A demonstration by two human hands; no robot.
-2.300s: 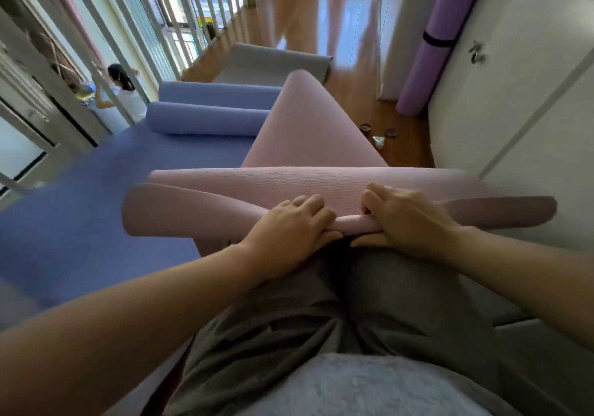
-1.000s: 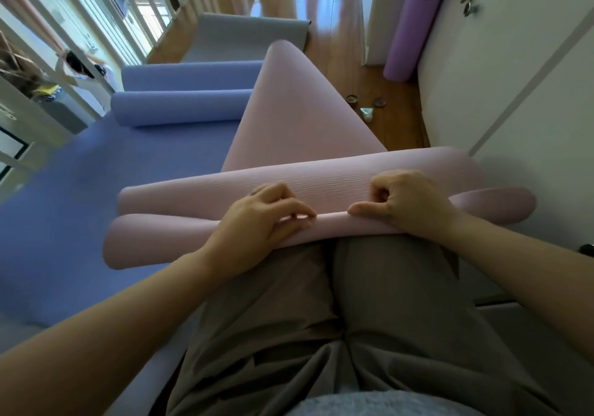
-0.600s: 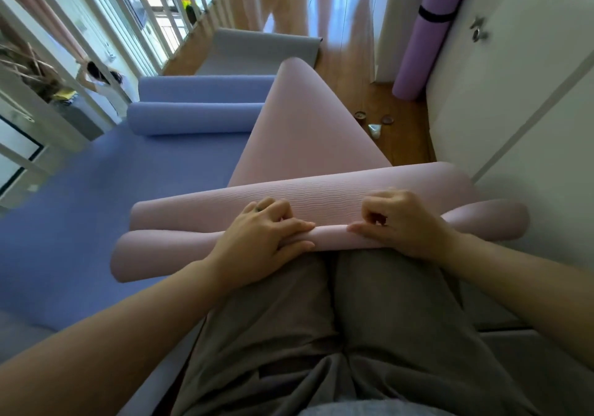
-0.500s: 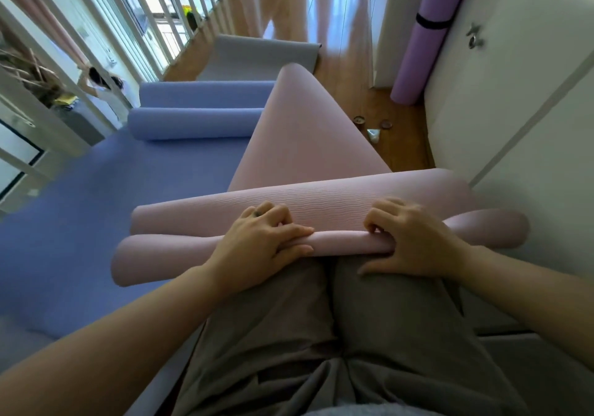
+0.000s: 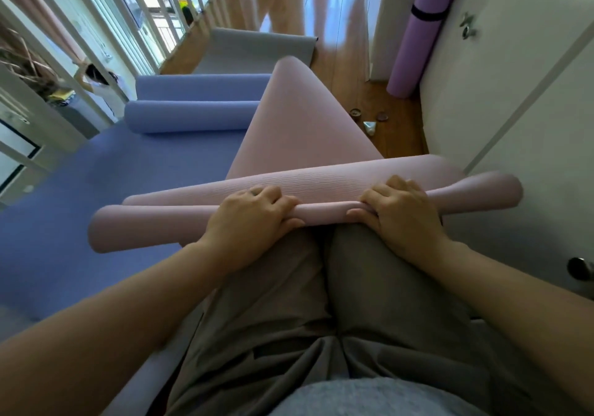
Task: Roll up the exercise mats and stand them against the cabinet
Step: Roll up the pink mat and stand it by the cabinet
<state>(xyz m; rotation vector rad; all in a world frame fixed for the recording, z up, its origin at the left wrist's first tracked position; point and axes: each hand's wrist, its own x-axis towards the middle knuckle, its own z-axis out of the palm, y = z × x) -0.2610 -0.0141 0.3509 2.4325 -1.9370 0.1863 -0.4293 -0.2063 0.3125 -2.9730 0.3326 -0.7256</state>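
Note:
A pink mat (image 5: 299, 132) lies stretched away from me over a blue mat (image 5: 106, 184), and its near end is curled into a thin roll (image 5: 141, 229) just in front of my knees. My left hand (image 5: 254, 219) grips the roll left of its middle, fingers curled over the top and thumb underneath. My right hand (image 5: 398, 209) grips it right of the middle the same way. A rolled purple mat (image 5: 414, 29) with a black strap stands upright against the white cabinet (image 5: 501, 71) at the far right.
The blue mat's far end is rolled up (image 5: 189, 119), with a second blue roll (image 5: 202, 82) behind it. A grey mat (image 5: 257, 49) lies flat farther off. Small items (image 5: 369, 123) sit on the wooden floor by the cabinet. White railings (image 5: 96, 29) run along the left.
Both hands have shifted their hold along the pink roll and curled tighter round it. The roll has tightened slightly and stays in front of my knees.

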